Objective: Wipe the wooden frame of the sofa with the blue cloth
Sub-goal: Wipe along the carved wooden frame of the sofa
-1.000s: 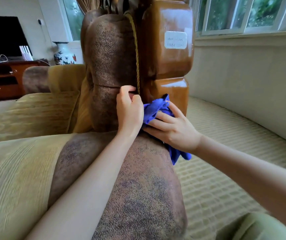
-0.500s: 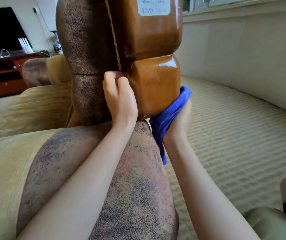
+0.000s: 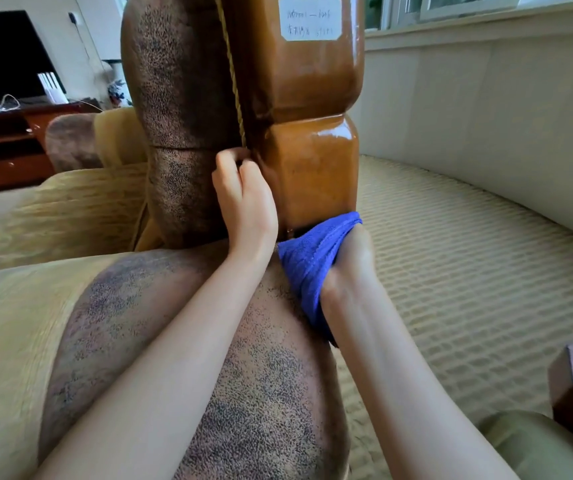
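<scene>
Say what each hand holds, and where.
Right hand grips the bunched cloth at its top; left hand pinches the sofa's cord edge.

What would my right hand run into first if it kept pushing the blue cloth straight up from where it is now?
Most likely the underside of the wooden frame: the right hand holds the blue cloth bunched right beneath its lower block, apparently already touching, though depth is hard to judge.

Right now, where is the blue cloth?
In the head view, the blue cloth is right of centre, gripped in the right hand and pressed against the bottom edge of the wooden frame, beside the left hand.
</scene>
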`<state>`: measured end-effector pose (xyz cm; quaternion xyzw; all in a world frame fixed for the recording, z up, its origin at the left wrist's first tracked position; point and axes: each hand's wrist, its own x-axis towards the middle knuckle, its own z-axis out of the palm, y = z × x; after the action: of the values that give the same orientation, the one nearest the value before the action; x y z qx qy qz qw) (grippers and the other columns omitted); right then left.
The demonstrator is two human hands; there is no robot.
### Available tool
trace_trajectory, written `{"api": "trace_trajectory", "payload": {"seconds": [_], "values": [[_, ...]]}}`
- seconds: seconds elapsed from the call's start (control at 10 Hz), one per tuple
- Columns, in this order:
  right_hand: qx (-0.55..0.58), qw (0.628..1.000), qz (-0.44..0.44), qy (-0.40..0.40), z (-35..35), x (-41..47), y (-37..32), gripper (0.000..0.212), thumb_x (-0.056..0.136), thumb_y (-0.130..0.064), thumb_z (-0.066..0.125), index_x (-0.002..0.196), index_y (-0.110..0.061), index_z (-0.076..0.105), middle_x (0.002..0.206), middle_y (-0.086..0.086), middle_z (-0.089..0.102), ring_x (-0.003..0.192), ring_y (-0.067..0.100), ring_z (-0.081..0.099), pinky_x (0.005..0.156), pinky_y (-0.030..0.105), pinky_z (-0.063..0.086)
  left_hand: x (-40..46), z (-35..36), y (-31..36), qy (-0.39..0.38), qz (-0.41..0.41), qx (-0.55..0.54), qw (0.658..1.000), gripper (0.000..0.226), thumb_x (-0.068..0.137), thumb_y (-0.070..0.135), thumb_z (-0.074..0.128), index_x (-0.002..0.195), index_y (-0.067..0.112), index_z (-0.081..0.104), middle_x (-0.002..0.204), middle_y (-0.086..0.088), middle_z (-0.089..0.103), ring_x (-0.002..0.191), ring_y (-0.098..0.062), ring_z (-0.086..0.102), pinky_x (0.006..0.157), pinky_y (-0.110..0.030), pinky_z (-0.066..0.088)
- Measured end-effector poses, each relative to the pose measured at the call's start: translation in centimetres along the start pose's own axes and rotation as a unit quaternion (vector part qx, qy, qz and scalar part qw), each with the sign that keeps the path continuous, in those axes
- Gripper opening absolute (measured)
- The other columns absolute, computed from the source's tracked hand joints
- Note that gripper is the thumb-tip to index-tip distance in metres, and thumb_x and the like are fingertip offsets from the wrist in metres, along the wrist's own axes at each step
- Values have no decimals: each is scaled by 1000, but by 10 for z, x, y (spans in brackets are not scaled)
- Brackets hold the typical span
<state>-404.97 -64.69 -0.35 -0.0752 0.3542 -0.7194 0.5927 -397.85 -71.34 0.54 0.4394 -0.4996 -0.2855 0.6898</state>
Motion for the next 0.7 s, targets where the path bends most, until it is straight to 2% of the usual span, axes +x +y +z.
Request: {"api": "trace_trajectory", "payload": {"seconds": [0.1, 0.2, 0.3, 0.4, 0.5, 0.6, 0.7], "values": [[102, 993, 45, 28, -9, 22, 1, 34, 102, -18, 26, 72, -18, 41, 72, -2, 47, 61, 12, 46, 65, 18, 42, -1, 0, 2, -1, 3, -4, 1000, 22, 79, 26, 33, 90, 22, 51, 102, -15, 55, 85, -19, 46, 90, -40, 41], [126, 990, 59, -2, -8, 23, 2, 23, 96, -20, 33, 78, -18, 48, 72, -3, 50, 62, 15, 47, 71, 29, 41, -1, 2, 4, 3, 8, 5, 1000, 22, 79, 26, 32, 91, 21, 50, 106, -16, 56, 95, -29, 50, 91, -43, 41], [113, 993, 45, -4, -10, 22, 3, 20, 95, -23, 38, 86, -20, 56, 71, -2, 58, 59, 16, 55, 64, 29, 50, 0, 2, 4, -1, 12, 11, 1000, 24, 81, 25, 31, 94, 19, 50, 107, -15, 54, 98, -28, 50, 93, -44, 42], [21, 999, 20, 16, -16, 16, 6, 36, 94, -20, 39, 66, -13, 61, 61, 9, 59, 50, 21, 55, 58, 30, 45, -2, 1, 3, -5, 26, 29, 999, 25, 93, 21, 34, 105, 13, 54, 108, -7, 51, 101, -23, 48, 96, -36, 39], [-98, 984, -142, 41, -16, 16, 12, 26, 92, -19, 35, 70, -17, 47, 67, 6, 49, 60, 18, 46, 61, 29, 39, -10, 0, 5, -25, 109, 65, 992, 41, 97, 30, 35, 126, 6, 49, 114, -4, 45, 107, -12, 42, 97, -19, 30], [-222, 918, -326, 36, -12, 23, 15, 26, 98, -30, 29, 87, -22, 50, 90, -6, 53, 81, 3, 47, 86, 25, 43, -17, 4, 3, -49, 225, 135, 964, 62, 92, 40, 36, 133, -7, 40, 127, -22, 44, 121, -29, 41, 106, -29, 28], [-283, 859, -426, 13, -4, 35, 2, 34, 99, -35, 29, 111, -17, 55, 117, -2, 55, 113, 10, 46, 109, 32, 31, -14, 11, -5, -23, 272, 190, 943, 64, 93, 38, 39, 130, -14, 37, 126, -31, 43, 118, -41, 43, 105, -41, 31]]}}
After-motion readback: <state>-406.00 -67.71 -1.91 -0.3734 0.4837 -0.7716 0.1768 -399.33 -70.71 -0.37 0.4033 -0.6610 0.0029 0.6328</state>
